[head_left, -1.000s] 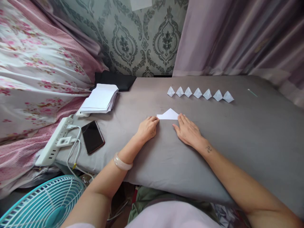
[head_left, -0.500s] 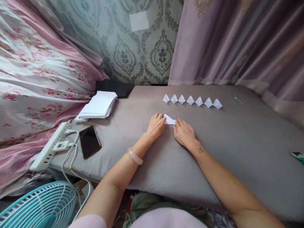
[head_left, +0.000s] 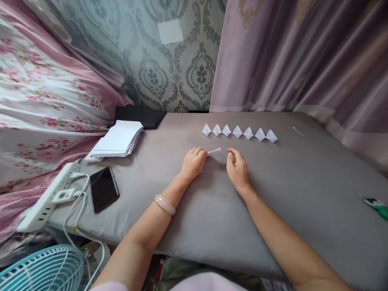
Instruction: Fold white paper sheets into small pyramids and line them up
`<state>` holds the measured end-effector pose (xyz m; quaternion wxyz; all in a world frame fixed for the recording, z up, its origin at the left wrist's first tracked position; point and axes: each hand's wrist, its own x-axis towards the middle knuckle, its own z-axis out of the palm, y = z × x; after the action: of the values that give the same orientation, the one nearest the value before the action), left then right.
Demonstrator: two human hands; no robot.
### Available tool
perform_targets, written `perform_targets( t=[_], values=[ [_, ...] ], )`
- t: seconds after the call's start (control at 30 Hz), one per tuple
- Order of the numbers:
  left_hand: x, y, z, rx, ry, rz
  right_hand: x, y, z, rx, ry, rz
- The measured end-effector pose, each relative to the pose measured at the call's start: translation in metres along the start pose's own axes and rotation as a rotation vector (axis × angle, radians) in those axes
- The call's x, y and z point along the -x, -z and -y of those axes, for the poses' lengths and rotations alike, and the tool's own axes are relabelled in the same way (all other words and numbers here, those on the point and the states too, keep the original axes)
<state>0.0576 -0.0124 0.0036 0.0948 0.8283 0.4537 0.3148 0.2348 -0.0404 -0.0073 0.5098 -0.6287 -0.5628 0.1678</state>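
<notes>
My left hand [head_left: 194,162] is closed on one end of a folded piece of white paper [head_left: 215,150], which shows nearly edge-on and points to the right, a little above the table. Just right of the paper's free end is my right hand [head_left: 237,166], apart from it, with fingers curled and thumb near the index fingertip. Whether anything sits between those fingers is too small to make out. Beyond both hands, several folded white paper shapes with pointed tops [head_left: 237,131] stand in a row on the grey cloth.
A stack of white paper [head_left: 118,138] lies back left by a black cloth [head_left: 139,116]. Nearer are a phone [head_left: 104,189], a power strip [head_left: 50,196] with white cables, and a blue fan [head_left: 42,268]. A green-handled tool [head_left: 377,207] lies far right on the grey-covered table [head_left: 287,194].
The paper has come up off the table in my left hand and turned edge-on. My right hand has let go of it and curled its fingers. The view has shifted slightly.
</notes>
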Motion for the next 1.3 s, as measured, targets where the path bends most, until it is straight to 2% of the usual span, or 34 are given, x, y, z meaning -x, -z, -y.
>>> perform_targets(
  t=[0.07, 0.1, 0.17, 0.27, 0.33, 0.4, 0.53, 0.63, 0.73, 0.87, 1.03, 1.1, 1.3],
  values=[
    [0.003, 0.004, -0.009, 0.327, 0.215, -0.209, 0.002, 0.004, 0.007, -0.13, 0.022, -0.037],
    [0.005, 0.007, -0.014, 0.525, 0.328, -0.25, 0.003, 0.006, 0.011, -0.205, 0.018, -0.022],
    [0.011, 0.01, -0.025, 0.838, 0.48, -0.249, 0.005, 0.01, 0.019, -0.332, -0.006, 0.048],
    [0.016, 0.011, -0.037, 1.051, 0.558, -0.245, 0.008, 0.014, 0.029, -0.407, -0.055, 0.199],
    [0.018, 0.01, -0.041, 1.096, 0.552, -0.24, 0.007, 0.013, 0.033, -0.446, -0.095, 0.236],
    [0.018, 0.009, -0.041, 1.113, 0.535, -0.231, 0.005, 0.009, 0.037, -0.479, -0.127, 0.215],
    [0.014, 0.01, -0.037, 1.148, 0.521, -0.255, -0.004, 0.002, 0.045, -0.434, -0.093, 0.199],
    [0.01, 0.014, -0.031, 1.269, 0.513, -0.344, -0.012, -0.002, 0.055, -0.346, 0.013, 0.259],
    [0.006, 0.021, -0.025, 1.429, 0.501, -0.416, -0.018, -0.008, 0.069, -0.189, 0.176, 0.281],
    [0.003, 0.03, -0.018, 1.523, 0.51, -0.52, -0.02, -0.021, 0.088, -0.009, 0.433, 0.149],
    [0.002, 0.037, -0.013, 1.51, 0.528, -0.655, -0.011, -0.036, 0.106, 0.194, 0.647, 0.037],
    [0.002, 0.039, -0.011, 1.511, 0.538, -0.686, -0.007, -0.04, 0.11, 0.254, 0.689, 0.029],
    [0.003, 0.041, -0.006, 1.493, 0.598, -0.742, 0.003, -0.051, 0.109, 0.328, 0.685, -0.012]
  ],
)
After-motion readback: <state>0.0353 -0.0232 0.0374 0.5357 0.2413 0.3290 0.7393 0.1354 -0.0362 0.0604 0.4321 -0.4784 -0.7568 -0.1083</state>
